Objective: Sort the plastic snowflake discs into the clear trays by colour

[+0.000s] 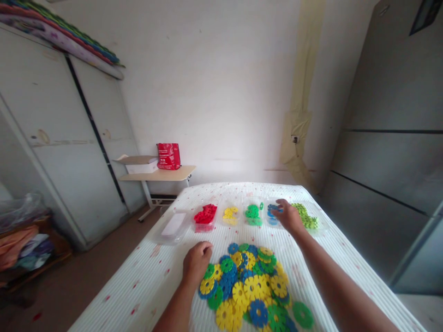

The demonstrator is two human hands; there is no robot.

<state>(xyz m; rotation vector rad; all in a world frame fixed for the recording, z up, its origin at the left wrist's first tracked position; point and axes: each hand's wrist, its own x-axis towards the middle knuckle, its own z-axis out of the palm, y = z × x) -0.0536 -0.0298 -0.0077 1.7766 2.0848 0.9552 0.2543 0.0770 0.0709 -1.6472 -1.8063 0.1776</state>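
Note:
My right hand [288, 216] reaches over a small clear tub of blue snowflake discs [272, 220]. Its thumb and forefinger are apart, with blue showing beside the fingertips; I see nothing gripped. My left hand [198, 262] is curled closed at the upper left edge of a heap of snowflake discs [251, 288]. Whatever its fingers may hold is hidden. Yellow, blue and green discs overlap in this heap, and one green disc [303, 315] lies at its right side.
Across the table [138, 281] stand clear tubs of red pieces [205, 215], yellow discs [230, 214], green discs [254, 214] and light green pieces [306, 216]. A clear container [173, 226] with a white label is left. Behind, a side table [180, 173] holds a red bag [168, 156].

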